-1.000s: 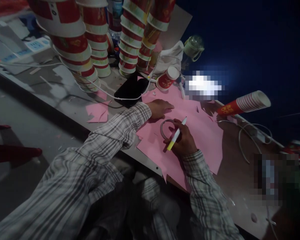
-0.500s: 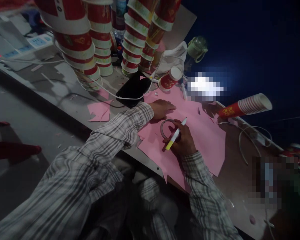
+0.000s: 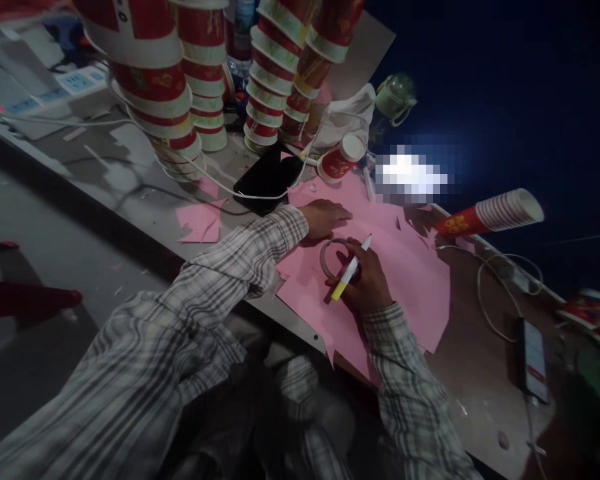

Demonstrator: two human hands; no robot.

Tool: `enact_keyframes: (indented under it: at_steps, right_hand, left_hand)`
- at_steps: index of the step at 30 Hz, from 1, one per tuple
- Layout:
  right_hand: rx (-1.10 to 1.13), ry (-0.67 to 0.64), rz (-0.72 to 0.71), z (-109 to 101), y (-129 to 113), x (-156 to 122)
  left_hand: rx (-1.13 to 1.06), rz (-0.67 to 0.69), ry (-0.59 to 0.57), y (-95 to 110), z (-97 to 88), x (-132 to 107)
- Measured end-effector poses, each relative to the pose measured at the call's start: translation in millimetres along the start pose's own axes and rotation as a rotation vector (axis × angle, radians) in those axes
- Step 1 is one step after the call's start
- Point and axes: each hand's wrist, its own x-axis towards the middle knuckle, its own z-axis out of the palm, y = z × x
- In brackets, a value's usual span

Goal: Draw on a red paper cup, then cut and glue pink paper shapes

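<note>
the right hand (image 3: 366,275) grips a slim white, yellow-ended marker (image 3: 351,270) against a round grey ring (image 3: 323,259) on pink paper (image 3: 413,273) overhanging the desk's (image 3: 473,313) front edge; the left hand (image 3: 326,219) lies flat, fingers extended. i'd say positioning; next needs steadiness.

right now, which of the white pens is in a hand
The white pen with the yellow end, held in the right hand over the pink paper; by contrast, the pen beside the red cup lies loose.
</note>
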Motion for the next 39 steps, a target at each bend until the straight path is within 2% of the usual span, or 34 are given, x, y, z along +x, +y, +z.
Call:
enact_keyframes:
  at_steps: [9, 13, 16, 19, 30, 39]
  right_hand:
    - [0.042, -0.010, 0.047, -1.6, 1.2, -0.2]
    - [0.274, -0.036, 0.142, -5.2, 0.3, -2.4]
    - [0.458, 0.013, 0.194, -7.2, 1.5, -3.5]
    - [0.531, 0.034, 0.197, -7.1, 3.2, -3.7]
    - [0.398, -0.027, 0.215, -2.7, 2.8, -5.5]
    - [0.316, -0.046, 0.258, -8.4, 1.7, -5.2]
  left_hand:
    - [0.025, -0.004, -0.043, 4.5, -5.2, -1.7]
    - [-0.016, -0.013, -0.038, 3.6, -4.8, -1.4]
    - [-0.031, -0.016, -0.025, 1.5, -2.6, 0.1]
    - [-0.038, -0.017, -0.014, -0.5, -1.3, 1.2]
    - [-0.048, -0.007, -0.031, 1.3, -5.4, -0.3]
    - [-0.031, -0.007, -0.041, 0.6, -5.8, -0.7]
